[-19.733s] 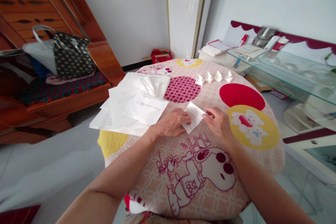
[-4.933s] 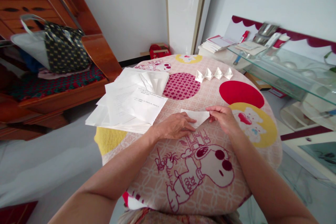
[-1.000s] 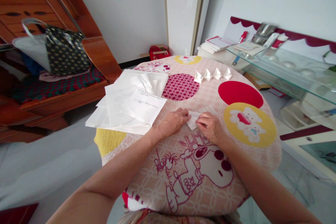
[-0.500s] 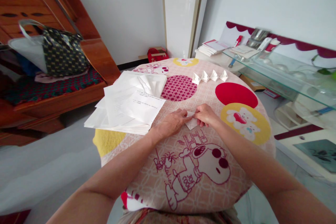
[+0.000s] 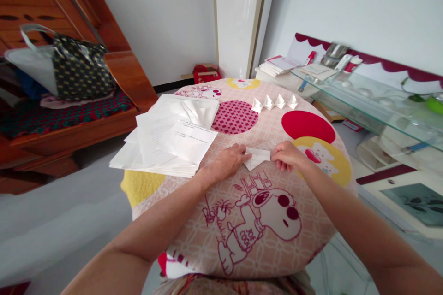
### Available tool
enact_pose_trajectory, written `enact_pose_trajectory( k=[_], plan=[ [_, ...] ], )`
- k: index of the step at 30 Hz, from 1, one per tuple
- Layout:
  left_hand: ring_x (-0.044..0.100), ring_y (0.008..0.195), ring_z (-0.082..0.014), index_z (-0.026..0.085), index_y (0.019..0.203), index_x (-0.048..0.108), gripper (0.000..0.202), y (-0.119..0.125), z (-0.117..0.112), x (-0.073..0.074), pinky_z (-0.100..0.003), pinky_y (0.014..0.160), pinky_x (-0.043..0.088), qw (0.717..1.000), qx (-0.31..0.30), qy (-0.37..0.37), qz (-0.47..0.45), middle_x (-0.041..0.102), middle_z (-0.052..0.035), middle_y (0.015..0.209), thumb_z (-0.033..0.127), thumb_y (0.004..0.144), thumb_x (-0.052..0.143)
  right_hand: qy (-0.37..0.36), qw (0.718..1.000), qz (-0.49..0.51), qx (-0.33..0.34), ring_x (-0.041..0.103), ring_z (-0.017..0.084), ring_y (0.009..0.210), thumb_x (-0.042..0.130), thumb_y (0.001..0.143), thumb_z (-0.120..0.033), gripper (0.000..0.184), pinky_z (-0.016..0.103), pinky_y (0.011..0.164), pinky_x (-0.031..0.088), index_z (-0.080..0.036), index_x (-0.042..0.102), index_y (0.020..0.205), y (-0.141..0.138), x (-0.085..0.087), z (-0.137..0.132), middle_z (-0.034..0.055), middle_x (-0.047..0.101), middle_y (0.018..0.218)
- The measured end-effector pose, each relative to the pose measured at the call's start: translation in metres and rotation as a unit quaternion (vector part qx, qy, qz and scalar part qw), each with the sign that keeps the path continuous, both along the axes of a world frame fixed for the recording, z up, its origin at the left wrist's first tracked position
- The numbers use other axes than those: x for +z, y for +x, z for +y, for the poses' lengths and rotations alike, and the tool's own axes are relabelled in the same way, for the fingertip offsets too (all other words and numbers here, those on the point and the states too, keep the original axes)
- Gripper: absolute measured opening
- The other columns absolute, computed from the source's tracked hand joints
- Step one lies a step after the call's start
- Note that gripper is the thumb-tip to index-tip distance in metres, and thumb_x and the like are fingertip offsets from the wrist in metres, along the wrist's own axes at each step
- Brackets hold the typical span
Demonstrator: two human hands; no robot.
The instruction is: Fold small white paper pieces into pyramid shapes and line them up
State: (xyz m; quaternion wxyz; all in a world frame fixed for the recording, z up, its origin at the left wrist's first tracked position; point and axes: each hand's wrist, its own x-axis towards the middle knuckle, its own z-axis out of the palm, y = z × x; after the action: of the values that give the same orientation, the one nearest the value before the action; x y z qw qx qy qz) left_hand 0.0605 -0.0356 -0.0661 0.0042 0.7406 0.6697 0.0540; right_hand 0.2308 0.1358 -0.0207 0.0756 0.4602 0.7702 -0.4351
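Observation:
A small folded white paper [image 5: 256,157] lies on the cartoon-print tablecloth [image 5: 263,221] in front of me. My left hand [image 5: 226,162] rests flat on the cloth, fingertips pressing the paper's left end. My right hand [image 5: 289,156] has its fingers curled at the paper's right tip, pinching it. Several finished folded paper shapes [image 5: 274,102] stand in a row near the table's far side.
A loose stack of white sheets [image 5: 169,136] lies at the table's left edge. A wooden bench with a dotted bag [image 5: 78,71] stands to the left. A glass shelf [image 5: 374,101] with bottles and books is on the right. A white appliance [image 5: 237,18] stands behind.
My right hand has slid right along the paper from its middle to its right tip. The left hand stays pressed on the left end.

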Motion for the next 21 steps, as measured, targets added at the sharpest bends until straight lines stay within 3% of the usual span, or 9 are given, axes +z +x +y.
enact_pose_trajectory(
  k=[3, 6, 11, 16, 21],
  plan=[
    [0.061, 0.105, -0.0241, 0.020, 0.129, 0.068, 0.040, 0.001, 0.001, 0.001, -0.034, 0.091, 0.051, 1.000, 0.006, -0.007, 0.002, 0.064, -0.0119, 0.117, 0.007, 0.097, 0.047, -0.007, 0.998, 0.055, 0.005, 0.050, 0.010, 0.032, 0.061, 0.079, -0.002, 0.029, 0.019, 0.031, 0.033, -0.017, 0.056, 0.055, 0.006, 0.002, 0.002, -0.0017, 0.057, 0.041],
    [0.062, 0.102, -0.0228, 0.020, 0.129, 0.069, 0.040, 0.001, 0.001, 0.001, -0.033, 0.089, 0.052, 1.000, 0.006, 0.000, -0.001, 0.064, -0.0114, 0.114, 0.007, 0.096, 0.049, -0.004, 0.992, 0.128, -0.001, 0.054, 0.009, 0.036, 0.061, 0.084, -0.005, 0.025, 0.018, 0.033, 0.035, -0.018, 0.058, 0.062, -0.006, -0.001, -0.010, -0.0019, 0.062, 0.048],
    [0.065, 0.103, -0.0220, 0.020, 0.118, 0.075, 0.033, -0.005, 0.001, -0.005, -0.034, 0.090, 0.055, 0.996, 0.027, 0.025, -0.079, 0.068, -0.0098, 0.111, 0.012, 0.098, 0.050, 0.043, 0.992, 0.117, 0.026, 0.055, 0.010, 0.037, 0.063, 0.085, -0.005, 0.022, 0.018, 0.033, 0.035, -0.018, 0.059, 0.068, -0.035, -0.018, -0.032, -0.0030, 0.060, 0.051],
    [0.069, 0.098, -0.0198, 0.018, 0.114, 0.076, 0.026, -0.013, 0.012, -0.010, -0.032, 0.092, 0.055, 0.972, 0.128, 0.063, -0.184, 0.073, -0.0078, 0.107, 0.015, 0.093, 0.060, 0.063, 0.995, 0.076, 0.010, 0.053, 0.009, 0.036, 0.067, 0.088, -0.012, 0.023, 0.018, 0.034, 0.033, -0.018, 0.057, 0.068, -0.037, -0.025, -0.034, -0.0042, 0.057, 0.048],
    [0.070, 0.090, -0.0215, 0.014, 0.106, 0.074, 0.026, -0.009, 0.036, -0.002, -0.032, 0.085, 0.056, 0.946, 0.227, 0.051, -0.226, 0.075, -0.0079, 0.098, 0.019, 0.080, 0.075, 0.072, 0.993, 0.091, 0.019, 0.055, 0.010, 0.038, 0.071, 0.086, -0.015, 0.020, 0.019, 0.038, 0.035, -0.018, 0.058, 0.071, -0.035, -0.027, -0.033, -0.0034, 0.059, 0.050]
  ],
)
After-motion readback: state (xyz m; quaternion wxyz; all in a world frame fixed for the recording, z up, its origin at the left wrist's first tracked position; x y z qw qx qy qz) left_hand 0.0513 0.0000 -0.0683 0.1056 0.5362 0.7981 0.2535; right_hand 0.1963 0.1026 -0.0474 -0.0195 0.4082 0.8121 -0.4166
